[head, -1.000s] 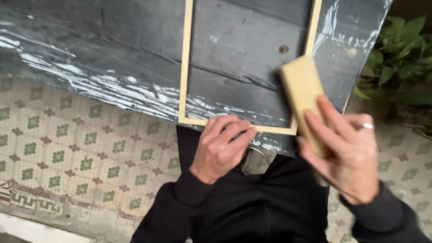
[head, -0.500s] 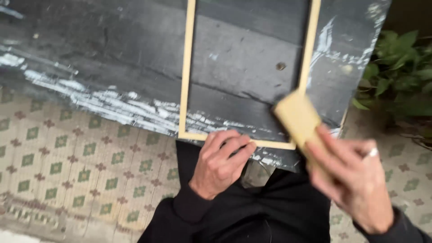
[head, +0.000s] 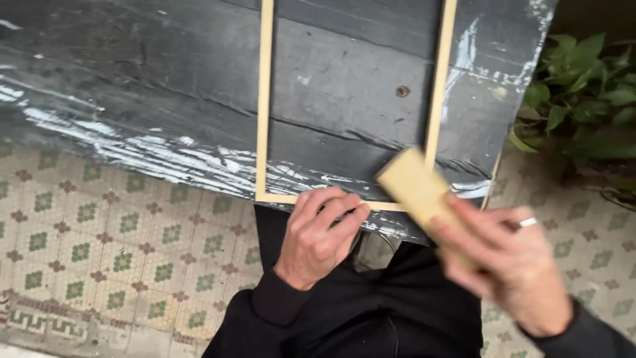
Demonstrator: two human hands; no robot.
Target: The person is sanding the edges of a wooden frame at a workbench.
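Beat-up dark plank table (head: pixel 132 86), white paint smears, patterned tile floor (head: pixel 99 252)

Left hand (head: pixel 318 238) fingers curled, pinning wooden frame (head: pixel 265 113); right hand (head: pixel 510 265) gripping tan block (head: pixel 414 189); plant (head: pixel 583 99) alongside

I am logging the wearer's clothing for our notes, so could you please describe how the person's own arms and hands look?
Both arms are covered by long dark sleeves with snug ribbed cuffs ending at the wrists. The left hand is bare, with no glove or ring showing. The right hand, blurred here, is also bare but wears a plain silver-coloured ring on one finger.
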